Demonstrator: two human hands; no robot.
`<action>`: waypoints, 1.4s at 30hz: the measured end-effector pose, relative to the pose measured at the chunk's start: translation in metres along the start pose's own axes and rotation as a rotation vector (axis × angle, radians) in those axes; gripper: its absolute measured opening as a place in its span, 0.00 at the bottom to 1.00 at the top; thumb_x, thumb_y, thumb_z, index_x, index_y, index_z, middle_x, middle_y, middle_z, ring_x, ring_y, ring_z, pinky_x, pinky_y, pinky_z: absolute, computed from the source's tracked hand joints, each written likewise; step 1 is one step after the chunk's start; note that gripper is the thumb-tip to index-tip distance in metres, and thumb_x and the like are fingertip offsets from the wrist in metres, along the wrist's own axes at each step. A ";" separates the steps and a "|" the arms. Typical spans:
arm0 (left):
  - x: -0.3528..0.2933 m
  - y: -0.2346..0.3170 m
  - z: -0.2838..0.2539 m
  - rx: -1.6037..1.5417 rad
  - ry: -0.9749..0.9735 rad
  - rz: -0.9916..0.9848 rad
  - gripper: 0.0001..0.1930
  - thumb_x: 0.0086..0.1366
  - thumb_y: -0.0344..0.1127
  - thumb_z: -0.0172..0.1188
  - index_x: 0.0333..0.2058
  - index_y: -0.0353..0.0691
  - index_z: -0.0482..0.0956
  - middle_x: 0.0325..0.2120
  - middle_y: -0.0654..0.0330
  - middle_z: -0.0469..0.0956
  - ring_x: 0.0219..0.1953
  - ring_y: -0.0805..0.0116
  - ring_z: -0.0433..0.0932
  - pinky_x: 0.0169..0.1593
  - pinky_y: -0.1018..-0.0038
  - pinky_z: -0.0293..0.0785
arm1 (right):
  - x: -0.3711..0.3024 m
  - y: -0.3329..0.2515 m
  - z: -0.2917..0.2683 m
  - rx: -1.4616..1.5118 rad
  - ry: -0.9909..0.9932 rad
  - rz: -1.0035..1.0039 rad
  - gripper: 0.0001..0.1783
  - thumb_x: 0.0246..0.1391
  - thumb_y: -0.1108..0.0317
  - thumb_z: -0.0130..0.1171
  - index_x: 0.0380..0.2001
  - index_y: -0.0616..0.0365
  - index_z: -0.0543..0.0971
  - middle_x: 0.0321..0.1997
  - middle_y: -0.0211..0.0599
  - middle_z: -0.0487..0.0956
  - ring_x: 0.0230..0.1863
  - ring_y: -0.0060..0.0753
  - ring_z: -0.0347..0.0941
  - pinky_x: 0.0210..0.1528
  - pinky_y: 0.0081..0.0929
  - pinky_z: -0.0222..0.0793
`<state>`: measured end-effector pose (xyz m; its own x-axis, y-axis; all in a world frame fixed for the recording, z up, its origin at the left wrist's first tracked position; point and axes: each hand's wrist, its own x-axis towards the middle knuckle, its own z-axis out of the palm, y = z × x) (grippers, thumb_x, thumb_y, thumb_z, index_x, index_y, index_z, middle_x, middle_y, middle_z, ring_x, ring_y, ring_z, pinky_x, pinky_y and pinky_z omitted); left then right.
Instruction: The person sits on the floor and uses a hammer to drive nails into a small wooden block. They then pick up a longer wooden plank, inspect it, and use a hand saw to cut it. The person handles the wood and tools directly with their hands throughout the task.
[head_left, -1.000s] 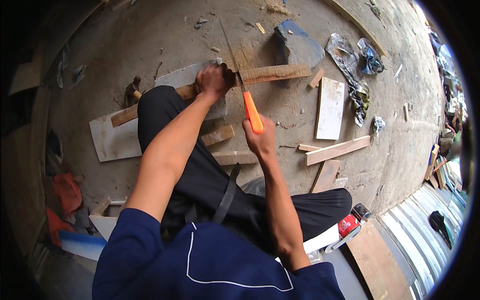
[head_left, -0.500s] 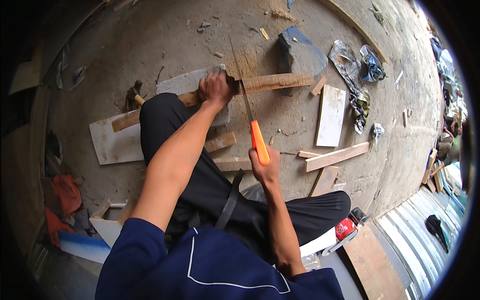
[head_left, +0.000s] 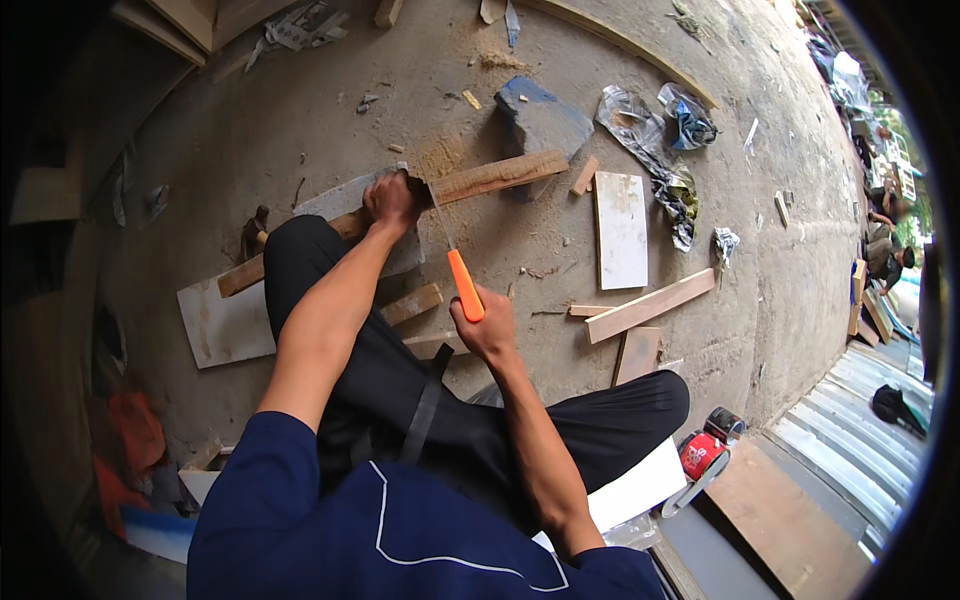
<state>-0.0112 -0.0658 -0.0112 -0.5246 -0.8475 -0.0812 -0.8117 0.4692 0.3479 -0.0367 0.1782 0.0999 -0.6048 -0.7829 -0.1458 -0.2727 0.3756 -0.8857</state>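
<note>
My right hand (head_left: 487,325) grips the orange handle of a handsaw (head_left: 466,287). Its thin blade meets a long strip of wood (head_left: 505,177) just right of my left hand. My left hand (head_left: 392,200) is closed over that wood and holds it down, while my left knee lies across the strip farther left. The strip's right end reaches over a blue-grey block (head_left: 550,120). Beneath my left hand is a pale flat slab (head_left: 408,252). Sawdust (head_left: 437,157) lies on the floor beyond the cut.
A hammer (head_left: 255,235) rests left of my knee, near a white board (head_left: 225,325). Off to the right are another white board (head_left: 622,232), wood offcuts (head_left: 652,305) and crumpled plastic (head_left: 680,205). A red roll (head_left: 703,455) sits by my right knee.
The view has shifted, so the floor items appear farther left. The saw handle is slightly nearer the wood, and less blade shows beyond it. Both hands keep their holds.
</note>
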 end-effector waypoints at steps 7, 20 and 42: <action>0.024 0.029 0.001 0.038 0.025 0.056 0.12 0.55 0.42 0.59 0.33 0.39 0.80 0.34 0.52 0.81 0.43 0.53 0.78 0.47 0.60 0.71 | 0.025 0.008 -0.005 0.033 0.106 -0.041 0.11 0.44 0.67 0.58 0.22 0.66 0.74 0.18 0.53 0.72 0.20 0.53 0.72 0.26 0.38 0.67; 0.018 0.034 0.011 -0.121 -0.024 -0.126 0.15 0.61 0.46 0.49 0.31 0.42 0.79 0.37 0.56 0.79 0.47 0.56 0.73 0.52 0.60 0.57 | 0.019 -0.005 -0.046 0.021 -0.021 0.123 0.10 0.46 0.66 0.57 0.22 0.64 0.75 0.18 0.49 0.73 0.20 0.48 0.72 0.26 0.36 0.67; 0.021 0.041 0.001 -0.063 -0.118 -0.173 0.12 0.57 0.44 0.56 0.31 0.42 0.79 0.36 0.54 0.80 0.48 0.59 0.74 0.51 0.62 0.59 | 0.078 -0.002 -0.033 -0.006 -0.061 0.085 0.09 0.46 0.68 0.57 0.22 0.64 0.74 0.17 0.50 0.72 0.20 0.51 0.71 0.26 0.38 0.66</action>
<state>-0.0558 -0.0639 0.0002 -0.4083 -0.8772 -0.2524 -0.8766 0.2997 0.3764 -0.1080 0.1333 0.1049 -0.5790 -0.7769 -0.2471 -0.2267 0.4446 -0.8666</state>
